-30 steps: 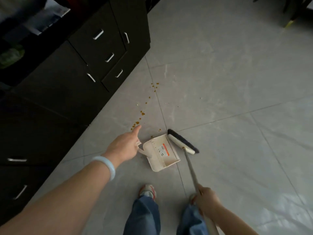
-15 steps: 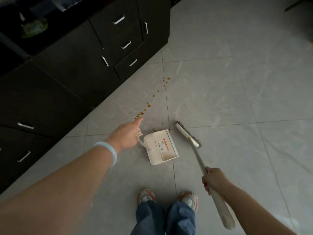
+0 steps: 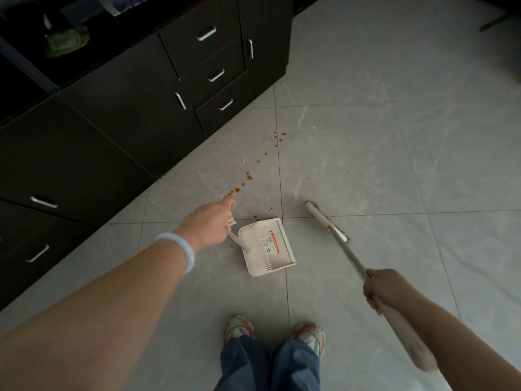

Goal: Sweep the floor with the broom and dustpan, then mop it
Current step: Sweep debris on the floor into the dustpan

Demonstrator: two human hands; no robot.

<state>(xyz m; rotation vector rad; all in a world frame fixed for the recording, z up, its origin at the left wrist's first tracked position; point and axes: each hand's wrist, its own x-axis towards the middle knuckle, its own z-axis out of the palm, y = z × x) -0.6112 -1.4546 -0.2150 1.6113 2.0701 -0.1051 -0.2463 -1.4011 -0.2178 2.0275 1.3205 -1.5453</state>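
A cream dustpan (image 3: 267,246) rests on the grey tile floor (image 3: 380,142), its open mouth facing right. My left hand (image 3: 210,224) grips the top of its long handle, index finger stretched along it. My right hand (image 3: 384,287) is closed around the broom's grey shaft. The broom head (image 3: 324,218), white with dark bristles, touches the floor to the right of the dustpan, apart from it. Orange-brown crumbs (image 3: 249,176) trail across the tiles beyond the dustpan, toward the cabinet.
Dark cabinets with silver handles (image 3: 158,114) line the left side and back. A green object (image 3: 66,40) sits on a dark shelf at upper left. My two shoes (image 3: 273,331) and jeans stand just behind the dustpan.
The broom head has swung right, away from the dustpan's mouth. My view has shifted, so the cabinets and crumbs sit further right. The left hand keeps hold of the dustpan handle.
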